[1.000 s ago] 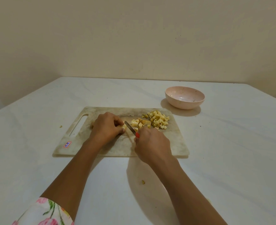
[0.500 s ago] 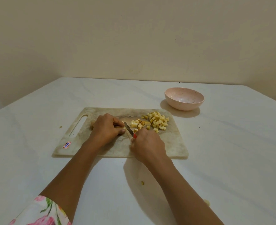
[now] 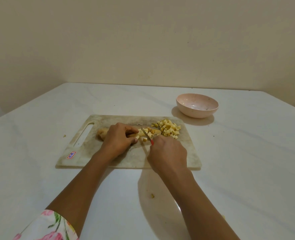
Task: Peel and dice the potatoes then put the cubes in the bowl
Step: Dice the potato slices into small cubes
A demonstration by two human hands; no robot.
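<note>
While the left hand [image 3: 119, 137] grips the potato [image 3: 102, 134], lying left-to-right beneath it, the right hand [image 3: 167, 153] clasps the knife [image 3: 145, 134], blade crossing just beside those knuckles.

Dim warm light; soft forearm shadows on table [image 3: 39, 135]; edges bowed.
</note>
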